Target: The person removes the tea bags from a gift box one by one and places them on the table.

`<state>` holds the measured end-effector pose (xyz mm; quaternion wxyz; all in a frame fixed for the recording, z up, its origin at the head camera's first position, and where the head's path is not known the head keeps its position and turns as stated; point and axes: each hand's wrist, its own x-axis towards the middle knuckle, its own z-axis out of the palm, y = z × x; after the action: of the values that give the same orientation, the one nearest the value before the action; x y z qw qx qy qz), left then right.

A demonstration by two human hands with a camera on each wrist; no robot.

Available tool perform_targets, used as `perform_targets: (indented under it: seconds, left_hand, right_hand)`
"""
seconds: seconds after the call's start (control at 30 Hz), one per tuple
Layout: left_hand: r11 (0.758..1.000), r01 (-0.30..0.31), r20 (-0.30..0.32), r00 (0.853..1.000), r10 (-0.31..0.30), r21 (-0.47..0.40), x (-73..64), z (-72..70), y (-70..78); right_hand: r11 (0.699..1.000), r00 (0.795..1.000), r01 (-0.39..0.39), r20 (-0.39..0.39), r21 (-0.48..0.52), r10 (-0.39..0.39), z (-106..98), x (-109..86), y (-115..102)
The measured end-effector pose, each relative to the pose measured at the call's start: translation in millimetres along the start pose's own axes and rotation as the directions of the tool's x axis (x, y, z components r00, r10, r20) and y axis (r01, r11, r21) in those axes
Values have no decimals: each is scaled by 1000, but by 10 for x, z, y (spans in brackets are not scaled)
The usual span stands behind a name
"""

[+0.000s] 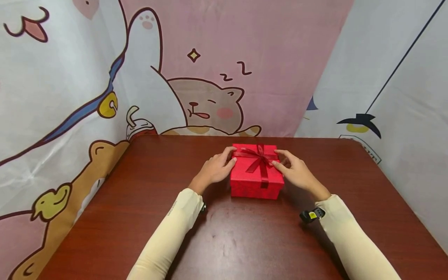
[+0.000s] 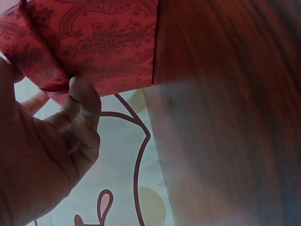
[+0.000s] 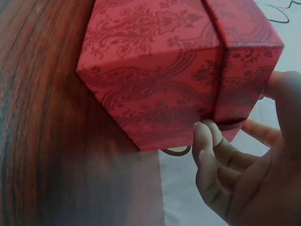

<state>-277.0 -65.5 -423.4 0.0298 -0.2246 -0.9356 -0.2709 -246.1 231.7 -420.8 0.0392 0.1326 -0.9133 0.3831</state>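
A red gift box [image 1: 257, 189] with a dark patterned finish sits on the table, its lid [image 1: 243, 171] tied with a dark red ribbon bow [image 1: 259, 157]. From the left side, my left hand [image 1: 217, 167] holds the lid, thumb toward the near side and fingers farther back. On the opposite side my right hand [image 1: 297, 171] grips the lid in the same way. Both wrist views show bent fingertips right at the lid's lower edge, by the patterned box wall [image 3: 136, 94]. The lid looks seated on the box. The far side of the box is hidden.
The brown wooden table [image 1: 217, 241] reaches back to a cartoon-printed cloth [image 1: 266, 70] hanging behind and along the sides. A dark wrist device with a yellow label [image 1: 312, 214] is worn at the right sleeve's cuff.
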Motion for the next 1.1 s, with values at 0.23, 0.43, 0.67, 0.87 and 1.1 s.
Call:
perform_targets:
  seconds: [0.23,0.43,0.67,0.87,1.1]
  left_hand:
    - [1000,15,-36,999,-15,-9,4,-36,32]
    - [1000,8,-54,999,-9,-5,27,-106,56]
    - [999,10,-71,997,-13,-42,49,-292,117]
    - [999,9,-79,997,-13,-53,37,-488,103]
    - [995,15,-67,998,-22,-99,-15,-678,-33]
  right_hand:
    - [999,1000,-1,-19,36,1,-13,39,-74]
    - [999,999,-13,-28,38,14,-67,63,-180]
    - [999,999,6,-49,46,-3,-182,127,-343]
    - [999,999,20,-45,49,-18,-212,199,-492]
    - [998,999,26,-29,55,-24,-118,297,-702]
